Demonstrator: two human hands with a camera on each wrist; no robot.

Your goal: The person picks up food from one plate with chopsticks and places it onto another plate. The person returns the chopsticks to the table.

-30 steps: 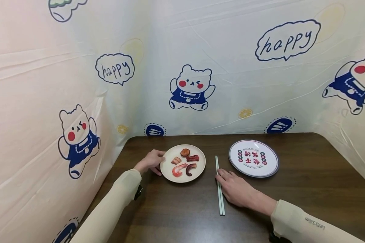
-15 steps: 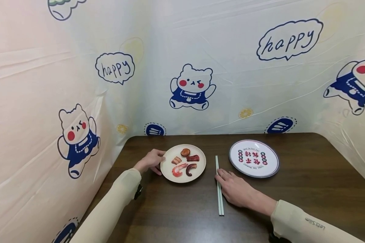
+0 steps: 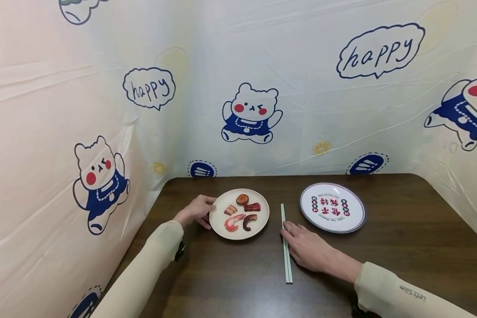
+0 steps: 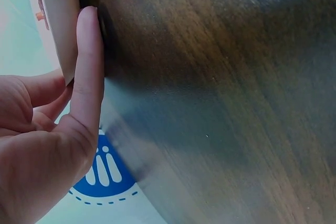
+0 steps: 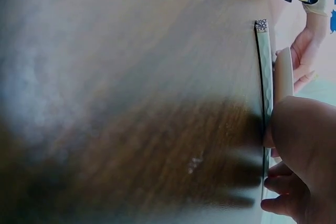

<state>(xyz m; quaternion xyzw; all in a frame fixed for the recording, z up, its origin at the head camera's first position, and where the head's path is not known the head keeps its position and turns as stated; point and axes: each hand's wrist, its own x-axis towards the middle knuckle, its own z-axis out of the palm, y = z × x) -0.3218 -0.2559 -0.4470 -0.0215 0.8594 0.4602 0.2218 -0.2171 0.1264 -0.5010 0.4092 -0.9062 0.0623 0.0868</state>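
Note:
My left hand [image 3: 196, 210] holds the left rim of a cream plate [image 3: 222, 200]. In the left wrist view the plate [image 4: 62, 24] rests between one finger along its outer side and others over its edge. Several food pieces lie on it, among them a pink shrimp [image 3: 232, 224] and a curled tentacle [image 3: 248, 222]. Right of the plate, a pair of pale green chopsticks [image 3: 287, 267] lies on the table, pointing away from me. My right hand [image 3: 308, 247] pinches them around mid-length, thumb on the near side in the right wrist view, fingers farther along the chopsticks [image 5: 265, 72].
A white oval plate [image 3: 355, 213] with a blue rim and red printed characters stands beyond my right hand. The brown wooden table [image 3: 230, 282] ends against a printed curtain [image 3: 191, 110] with bears and "happy" bubbles, which also runs along both sides.
The near end of the chopsticks has swung very slightly left under my right hand. My left hand and both plates keep their places, while the head view shifts a little.

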